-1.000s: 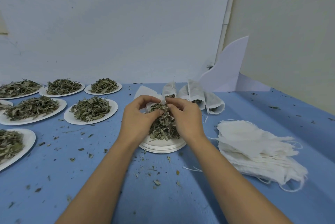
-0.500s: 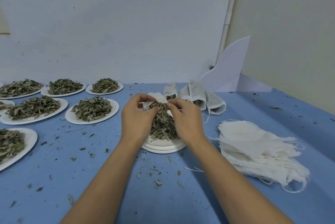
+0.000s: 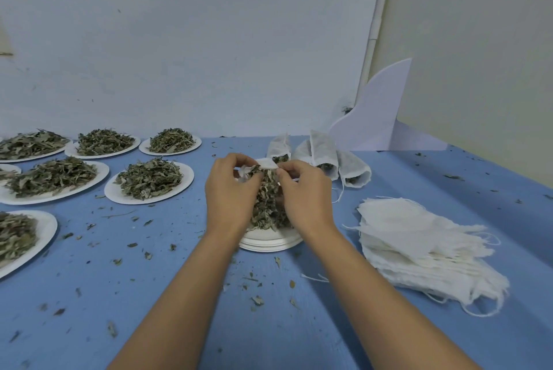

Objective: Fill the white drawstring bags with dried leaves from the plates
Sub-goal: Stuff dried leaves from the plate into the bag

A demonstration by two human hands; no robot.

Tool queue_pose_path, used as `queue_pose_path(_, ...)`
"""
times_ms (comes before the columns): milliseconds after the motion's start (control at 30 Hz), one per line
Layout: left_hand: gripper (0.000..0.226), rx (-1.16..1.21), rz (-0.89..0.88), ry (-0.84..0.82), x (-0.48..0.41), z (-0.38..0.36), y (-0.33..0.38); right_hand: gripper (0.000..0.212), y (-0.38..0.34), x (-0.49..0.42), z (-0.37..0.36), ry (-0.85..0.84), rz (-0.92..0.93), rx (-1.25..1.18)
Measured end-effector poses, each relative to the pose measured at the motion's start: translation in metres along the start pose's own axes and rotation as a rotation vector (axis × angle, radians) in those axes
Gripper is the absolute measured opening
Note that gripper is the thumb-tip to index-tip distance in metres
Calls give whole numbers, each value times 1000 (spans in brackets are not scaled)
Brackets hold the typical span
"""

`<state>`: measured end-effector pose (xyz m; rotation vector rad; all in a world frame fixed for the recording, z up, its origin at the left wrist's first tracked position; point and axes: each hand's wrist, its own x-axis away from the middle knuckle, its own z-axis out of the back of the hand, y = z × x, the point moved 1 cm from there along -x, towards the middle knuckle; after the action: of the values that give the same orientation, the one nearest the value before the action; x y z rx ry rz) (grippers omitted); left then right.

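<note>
The left hand (image 3: pixel 230 193) and right hand (image 3: pixel 305 196) each pinch an edge of the white drawstring bag (image 3: pixel 267 163). Dried leaves (image 3: pixel 266 205) bunch just below the grip, between the palms and over the plate stack (image 3: pixel 269 242). If either pinch slackens, the bag's mouth would likely sag and spill leaves onto the blue table (image 3: pixel 329 324).

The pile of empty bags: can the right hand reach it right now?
Probably yes. The pile of empty bags lies beside the right hand, only blue table between, but that hand pinches the bag being filled.
</note>
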<state>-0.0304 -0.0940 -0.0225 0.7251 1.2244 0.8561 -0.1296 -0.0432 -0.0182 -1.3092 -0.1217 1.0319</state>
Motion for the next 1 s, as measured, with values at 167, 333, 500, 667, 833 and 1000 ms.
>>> queue_pose_path(167,30,17,47,-239,3,7,-1,16,5,-5,3,18,-125,-152)
queue_pose_path(333,42,-118,-113,-265,5,7,5,18,5,-8,6,27,-217,-312)
queue_pose_path(500,25,-208,-194,-135,4,9,7,11,5,-10,4,-8,-186,-204)
queue_pose_path(667,19,-206,-156,-35,3,11,7,15,1,0,4,5,82,155)
queue_pose_path(833,20,-203,-80,72,2,11,2,11,-1,6,-4,-49,278,222)
queue_pose_path(1000,22,-159,-35,109,3,8,3,8,1,7,-2,-118,332,183)
